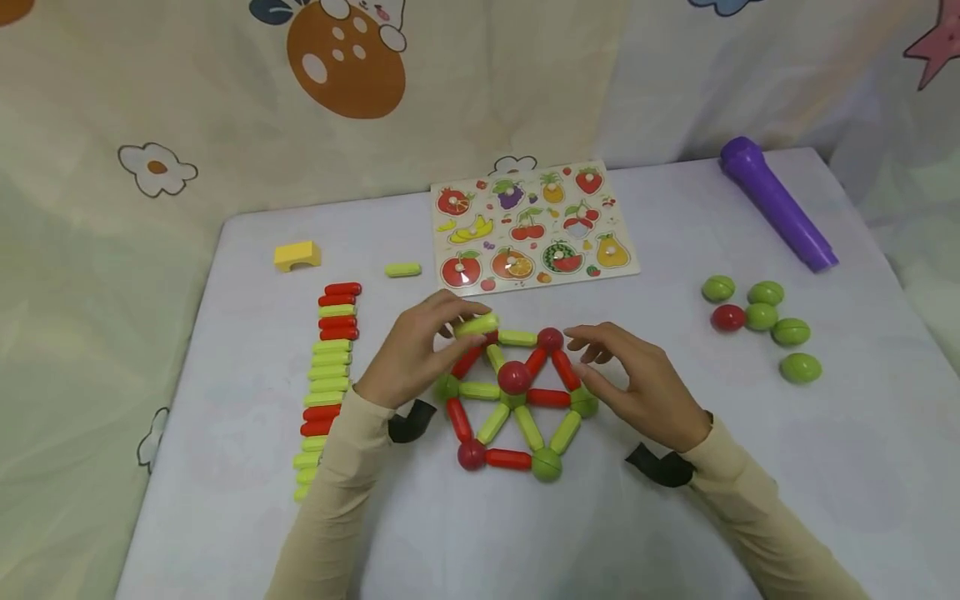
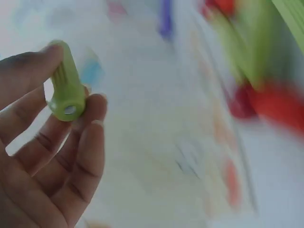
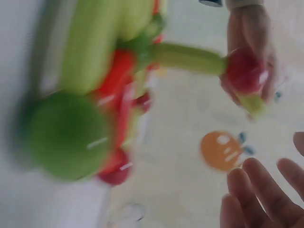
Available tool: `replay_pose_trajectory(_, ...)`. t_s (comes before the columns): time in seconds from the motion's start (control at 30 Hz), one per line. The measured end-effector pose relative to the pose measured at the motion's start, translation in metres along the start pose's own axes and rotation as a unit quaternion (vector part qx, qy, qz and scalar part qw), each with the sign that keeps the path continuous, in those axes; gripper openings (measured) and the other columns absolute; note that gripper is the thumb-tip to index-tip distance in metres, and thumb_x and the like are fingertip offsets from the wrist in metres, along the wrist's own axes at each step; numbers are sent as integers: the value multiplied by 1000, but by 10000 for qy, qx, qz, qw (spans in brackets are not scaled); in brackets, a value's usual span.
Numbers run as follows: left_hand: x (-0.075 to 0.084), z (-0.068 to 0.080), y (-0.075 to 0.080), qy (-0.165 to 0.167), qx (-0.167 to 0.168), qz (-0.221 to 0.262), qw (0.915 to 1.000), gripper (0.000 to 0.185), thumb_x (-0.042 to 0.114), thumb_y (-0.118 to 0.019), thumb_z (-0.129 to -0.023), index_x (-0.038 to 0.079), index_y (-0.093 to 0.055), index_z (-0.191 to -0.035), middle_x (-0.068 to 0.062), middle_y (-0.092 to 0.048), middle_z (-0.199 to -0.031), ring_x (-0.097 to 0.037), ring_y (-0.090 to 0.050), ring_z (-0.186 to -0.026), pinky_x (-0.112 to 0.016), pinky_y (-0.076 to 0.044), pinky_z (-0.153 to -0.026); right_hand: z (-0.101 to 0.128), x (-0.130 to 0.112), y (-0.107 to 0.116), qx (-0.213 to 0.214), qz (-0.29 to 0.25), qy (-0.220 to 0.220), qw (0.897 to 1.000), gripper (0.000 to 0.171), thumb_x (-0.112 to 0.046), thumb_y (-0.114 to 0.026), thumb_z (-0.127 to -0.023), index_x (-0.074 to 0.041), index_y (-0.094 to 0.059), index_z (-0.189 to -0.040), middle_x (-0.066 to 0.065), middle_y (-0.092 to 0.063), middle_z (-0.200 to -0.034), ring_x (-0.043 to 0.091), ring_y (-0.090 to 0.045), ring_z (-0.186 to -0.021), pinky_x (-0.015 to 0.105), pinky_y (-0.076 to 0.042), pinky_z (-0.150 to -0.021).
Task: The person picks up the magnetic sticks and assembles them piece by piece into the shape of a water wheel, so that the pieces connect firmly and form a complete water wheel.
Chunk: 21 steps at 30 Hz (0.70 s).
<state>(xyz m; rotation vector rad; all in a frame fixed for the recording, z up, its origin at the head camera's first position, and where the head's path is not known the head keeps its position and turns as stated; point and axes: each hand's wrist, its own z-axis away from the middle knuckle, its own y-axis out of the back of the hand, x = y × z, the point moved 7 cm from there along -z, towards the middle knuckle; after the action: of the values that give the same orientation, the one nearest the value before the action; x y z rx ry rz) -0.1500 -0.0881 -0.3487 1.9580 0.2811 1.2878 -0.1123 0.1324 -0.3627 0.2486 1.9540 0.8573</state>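
Two cream sleeves reach in from the near edge of the pale table (image 1: 750, 250), each ending in a bare hand beside the rod-and-ball frame (image 1: 517, 400) of red and green pieces that sits mid-table. On the frame's far left corner the left hand (image 1: 408, 358) pinches a light green rod (image 1: 477, 324) between thumb and fingertips; the left wrist view shows that rod (image 2: 66, 85) end-on, held by curled fingers (image 2: 90, 137). At the frame's right side the right hand (image 1: 637, 383) holds nothing, its fingers loosely spread and lying close to a green ball at the frame's right corner; whether they touch it I cannot tell. The right wrist view shows only relaxed fingertips (image 3: 259, 194) and a blurred stretch of frame. Left of the frame lies a row of spare rods (image 1: 326, 375), red and green, with a yellow block (image 1: 297, 255) and a lone green rod (image 1: 402, 269) beyond it. A fruit puzzle board (image 1: 532, 225) lies behind the frame; loose balls (image 1: 761, 321) and a purple tube (image 1: 776, 204) sit well to the right.
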Motion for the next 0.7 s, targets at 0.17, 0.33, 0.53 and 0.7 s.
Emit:
replay_pose_trajectory(0.17, 61, 3, -12, -1209, -136, 389, 9918, 40, 18, -74, -85, 7, -61, -122, 1, -63, -102, -7, -56, -88, -21, -51, -78, -7, -33, 3, 251, -585, 660, 9958, 45, -4, -75, -81, -3, -56, -122, 2, -66, -103, 7, -58, -84, 24, -51, -74)
replay_pose_trajectory(0.33, 73, 2, -27, -1539, -218, 19, 9878, 45, 24, -73, -86, 9, -58, -125, 2, -63, -101, -6, -54, -84, -22, -48, -75, -7, -39, 0, 373, -1024, 841, 9905, 31, -1, -74, -80, -4, -63, -109, 0, -66, -98, 7, -55, -83, 23, -49, -72)
replay_pose_trajectory(0.53, 56, 6, -41, -959, -856, -423, 9908, 56, 37, -77, -80, 14, -57, -127, 2, -61, -114, -10, -55, -98, -24, -49, -83, 8, -10, -3, 500, -1126, 280, 9920, 38, 13, -74, -73, -7, -65, -103, -2, -67, -94, 5, -58, -76, 18, -51, -73)
replay_pose_trajectory(0.7, 42, 10, -47, -556, -1172, -469, 9904, 46, 32, -76, -82, 13, -62, -122, 1, -64, -117, -8, -58, -102, -25, -51, -85, 17, 5, -11, 485, -1315, 37, 9901, 35, 12, -72, -76, -8, -64, -103, -3, -67, -95, 5, -57, -74, 19, -51, -72)
